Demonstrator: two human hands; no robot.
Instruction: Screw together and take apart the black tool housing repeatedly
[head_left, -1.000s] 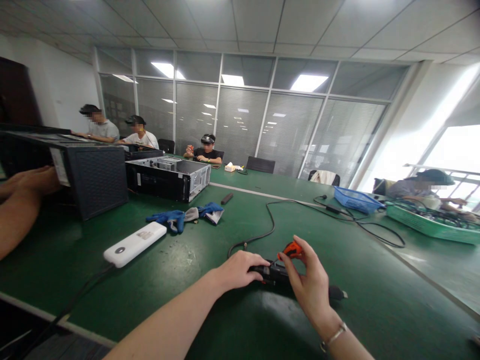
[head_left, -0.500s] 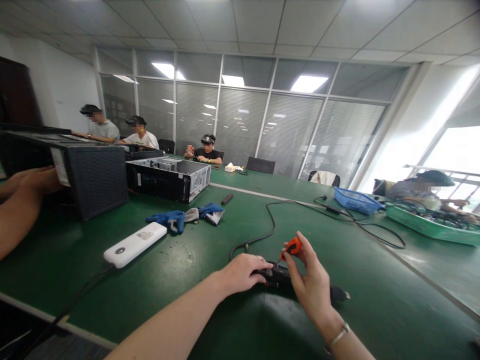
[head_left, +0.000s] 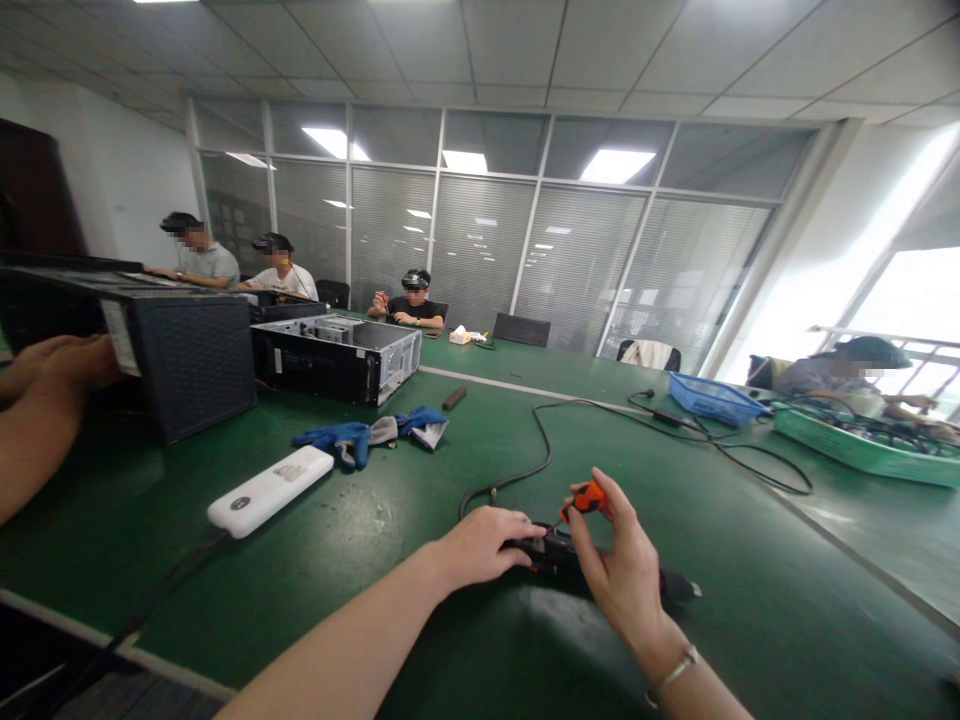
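A long black corded tool lies on the green table, its metal tip pointing right; its exact kind is unclear. My left hand is closed on the tool's left end, fingers over the top and thumb at the near side. In my right hand, pinched between thumb and fingers, is a small orange-and-black screwdriver. Its shaft slants down to the left and reaches the tool's upper side beside my left fingertips. My right palm hides part of the tool's body.
Blue-grey gloves and a white power bank-like box lie left. Beyond stand computer cases, one with a co-worker's hands at it. A black cord runs toward blue and green baskets. Other people sit around.
My right hand and the screwdriver handle have shifted very slightly, the handle tilting a little to the right. My left hand and the black tool stay in place.
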